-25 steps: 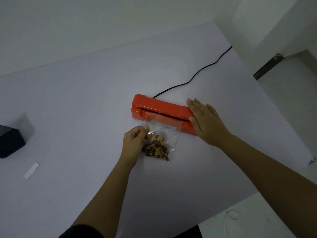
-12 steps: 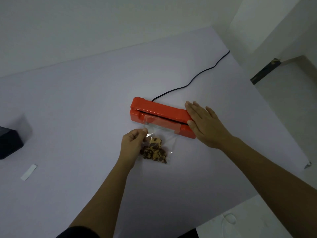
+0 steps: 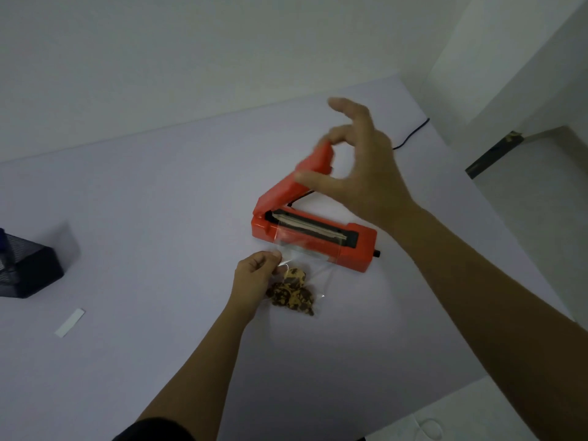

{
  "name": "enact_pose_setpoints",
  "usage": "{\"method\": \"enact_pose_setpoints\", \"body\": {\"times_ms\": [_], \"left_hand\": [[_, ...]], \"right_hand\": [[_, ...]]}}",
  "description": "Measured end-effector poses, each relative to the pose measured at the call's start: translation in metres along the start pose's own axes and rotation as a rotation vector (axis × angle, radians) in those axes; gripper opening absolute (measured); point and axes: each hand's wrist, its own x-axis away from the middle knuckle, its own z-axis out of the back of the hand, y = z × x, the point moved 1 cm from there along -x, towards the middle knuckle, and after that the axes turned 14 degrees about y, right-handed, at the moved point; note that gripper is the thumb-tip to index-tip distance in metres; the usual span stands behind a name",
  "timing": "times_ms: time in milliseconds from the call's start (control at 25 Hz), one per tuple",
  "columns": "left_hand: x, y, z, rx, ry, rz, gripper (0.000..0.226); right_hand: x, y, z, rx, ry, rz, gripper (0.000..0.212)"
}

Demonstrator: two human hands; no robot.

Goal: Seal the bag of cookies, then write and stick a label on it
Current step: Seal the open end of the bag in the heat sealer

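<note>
While the left hand pinches the bag of cookies just in front of the sealer, the bag's mouth lies across the sealer's open bar. The right hand, blurred, meets the raised lid; I cannot tell whether it grips.

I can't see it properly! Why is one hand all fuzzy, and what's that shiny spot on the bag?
Head view: the right hand by the red sealer is smeared, probably motion blur; the left hand looks sharp; the clear bag shows small white glare; the whole room is dim.
</note>
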Motion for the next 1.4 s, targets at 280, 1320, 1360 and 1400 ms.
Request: {"method": "enact_pose_setpoints", "body": {"times_ms": [280,1320,1360,1400], "left_hand": [[-0.005,0.0,0.001,-0.022,-0.007,0.013,0.024],[0.011,0.039,-0.033,-0.624,0.421,-0.646,0.013],[0.013,0.04,-0.033,-0.636,0.426,-0.667,0.013],[0.014,0.041,-0.034,-0.641,0.429,-0.701,0.013]], "right_hand": [[-0.027,-0.026,-0.048,-0.289,-0.374,-0.126,0.083],[0.109,0.141,-0.001,0.41,-0.399,-0.134,0.083],[0.109,0.142,-0.002,0.414,-0.4,-0.133,0.083],[0.11,0.143,-0.002,0.418,-0.4,-0.133,0.083]]}}
